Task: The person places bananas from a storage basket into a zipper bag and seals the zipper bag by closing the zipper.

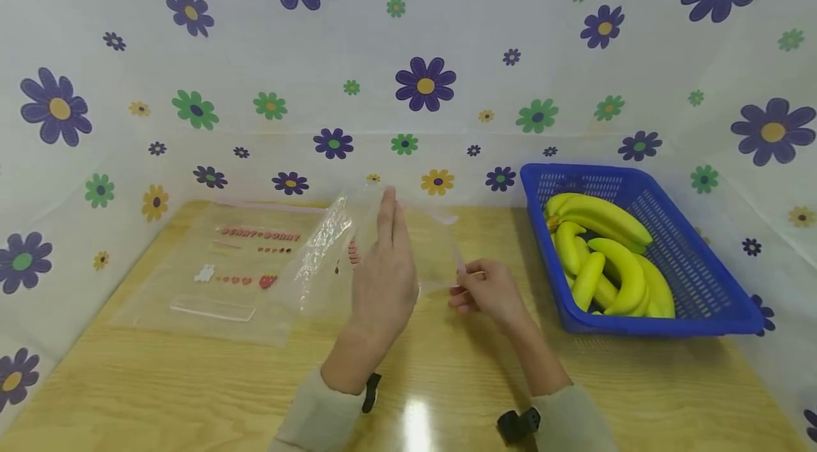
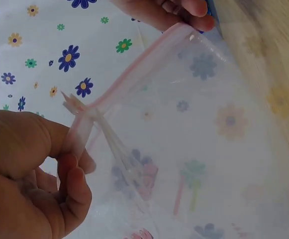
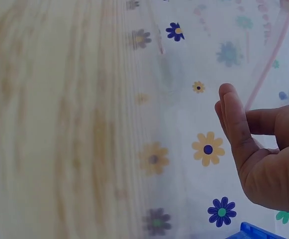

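Observation:
A clear zip-top bag (image 1: 322, 253) with a pink zip strip is held up between both hands. My left hand (image 1: 386, 267) pinches the pink strip near one end, plain in the left wrist view, where the strip (image 2: 129, 74) runs up to the other hand. With thumb and fingers, my right hand (image 1: 488, 292) grips a corner of the same bag. The right wrist view shows this right hand (image 3: 263, 144) from close by, the strip rising from between thumb and fingers. Faint red print shows through the film.
A second clear bag (image 1: 153, 296), printed with red lettering, hearts and a white bunny, lies flat at the left of the wooden table (image 1: 210, 388). At the right stands a blue basket (image 1: 708, 296) with several yellow bananas (image 1: 622, 274). Flower-printed cloth (image 1: 357, 33) hangs behind.

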Available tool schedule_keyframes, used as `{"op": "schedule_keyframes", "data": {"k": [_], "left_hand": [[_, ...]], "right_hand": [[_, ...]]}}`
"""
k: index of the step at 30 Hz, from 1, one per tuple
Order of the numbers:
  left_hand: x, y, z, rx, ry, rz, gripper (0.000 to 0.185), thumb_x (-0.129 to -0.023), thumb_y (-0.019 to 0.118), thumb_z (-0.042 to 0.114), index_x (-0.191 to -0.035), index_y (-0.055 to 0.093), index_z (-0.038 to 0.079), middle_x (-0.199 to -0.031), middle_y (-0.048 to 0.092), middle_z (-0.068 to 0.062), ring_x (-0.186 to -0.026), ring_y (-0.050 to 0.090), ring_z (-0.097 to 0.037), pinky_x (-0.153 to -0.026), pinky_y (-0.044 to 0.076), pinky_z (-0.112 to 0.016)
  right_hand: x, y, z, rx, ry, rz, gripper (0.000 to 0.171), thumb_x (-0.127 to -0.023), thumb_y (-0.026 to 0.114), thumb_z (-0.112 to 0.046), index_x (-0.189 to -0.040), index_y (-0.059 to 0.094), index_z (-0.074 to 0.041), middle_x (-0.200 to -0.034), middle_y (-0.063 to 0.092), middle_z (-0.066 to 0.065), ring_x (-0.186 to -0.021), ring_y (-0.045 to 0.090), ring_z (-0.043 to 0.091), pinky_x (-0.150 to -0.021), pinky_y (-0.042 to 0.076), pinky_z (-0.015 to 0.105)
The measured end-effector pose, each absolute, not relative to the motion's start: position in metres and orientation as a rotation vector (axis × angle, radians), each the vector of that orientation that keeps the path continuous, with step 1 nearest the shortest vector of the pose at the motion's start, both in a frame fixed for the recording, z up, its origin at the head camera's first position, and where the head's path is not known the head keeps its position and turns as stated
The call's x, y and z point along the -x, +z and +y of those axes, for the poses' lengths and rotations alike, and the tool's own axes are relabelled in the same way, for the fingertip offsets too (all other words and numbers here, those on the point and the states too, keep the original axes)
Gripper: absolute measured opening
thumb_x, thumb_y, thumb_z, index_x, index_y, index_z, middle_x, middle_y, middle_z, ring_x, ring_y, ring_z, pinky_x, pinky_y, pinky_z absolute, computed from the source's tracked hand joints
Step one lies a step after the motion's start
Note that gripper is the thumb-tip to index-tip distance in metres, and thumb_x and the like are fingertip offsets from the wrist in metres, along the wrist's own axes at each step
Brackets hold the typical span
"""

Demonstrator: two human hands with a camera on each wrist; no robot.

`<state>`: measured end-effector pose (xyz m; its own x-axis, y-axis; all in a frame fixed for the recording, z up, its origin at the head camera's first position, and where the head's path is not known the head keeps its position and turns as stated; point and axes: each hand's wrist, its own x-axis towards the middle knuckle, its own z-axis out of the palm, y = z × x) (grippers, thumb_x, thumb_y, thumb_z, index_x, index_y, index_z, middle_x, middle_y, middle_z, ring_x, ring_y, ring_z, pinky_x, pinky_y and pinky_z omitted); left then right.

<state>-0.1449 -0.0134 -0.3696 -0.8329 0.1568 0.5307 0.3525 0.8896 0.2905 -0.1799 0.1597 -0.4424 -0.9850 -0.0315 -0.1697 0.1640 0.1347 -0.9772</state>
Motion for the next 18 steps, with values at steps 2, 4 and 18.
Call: {"op": "schedule_keyframes", "data": {"k": [2, 4, 18], "left_hand": [[0.143, -0.370, -0.012, 0.442, -0.502, -2.557, 0.070, -0.085, 0.056, -0.016, -0.150, 0.029, -0.011, -0.164, 0.020, -0.012, -0.044, 0.031, -0.008, -0.039, 0.027, -0.017], [0.141, -0.372, -0.010, 0.503, -0.461, -2.572, 0.070, -0.084, 0.059, -0.014, -0.149, 0.032, -0.010, -0.162, 0.025, -0.012, -0.042, 0.029, -0.007, -0.039, 0.025, -0.017], [0.145, -0.377, -0.020, 0.367, -0.294, -2.367, 0.037, -0.089, 0.067, -0.002, -0.125, 0.064, -0.004, -0.138, 0.060, -0.007, -0.062, 0.063, -0.018, -0.049, 0.052, -0.028]], "right_hand": [[0.180, -0.442, 0.159, -0.139, -1.987, 2.255, 0.026, -0.100, 0.055, -0.009, -0.114, 0.057, 0.013, -0.086, 0.071, 0.027, -0.059, 0.069, 0.016, -0.058, 0.059, 0.030], [0.180, -0.441, 0.157, -0.147, -2.020, 2.261, 0.027, -0.100, 0.055, -0.011, -0.112, 0.058, 0.013, -0.082, 0.072, 0.023, -0.058, 0.068, 0.016, -0.058, 0.059, 0.031], [0.180, -0.439, 0.154, -0.126, -2.098, 2.265, 0.022, -0.095, 0.059, -0.001, -0.107, 0.060, 0.017, -0.073, 0.071, 0.013, -0.056, 0.067, 0.012, -0.054, 0.057, 0.025]]}}
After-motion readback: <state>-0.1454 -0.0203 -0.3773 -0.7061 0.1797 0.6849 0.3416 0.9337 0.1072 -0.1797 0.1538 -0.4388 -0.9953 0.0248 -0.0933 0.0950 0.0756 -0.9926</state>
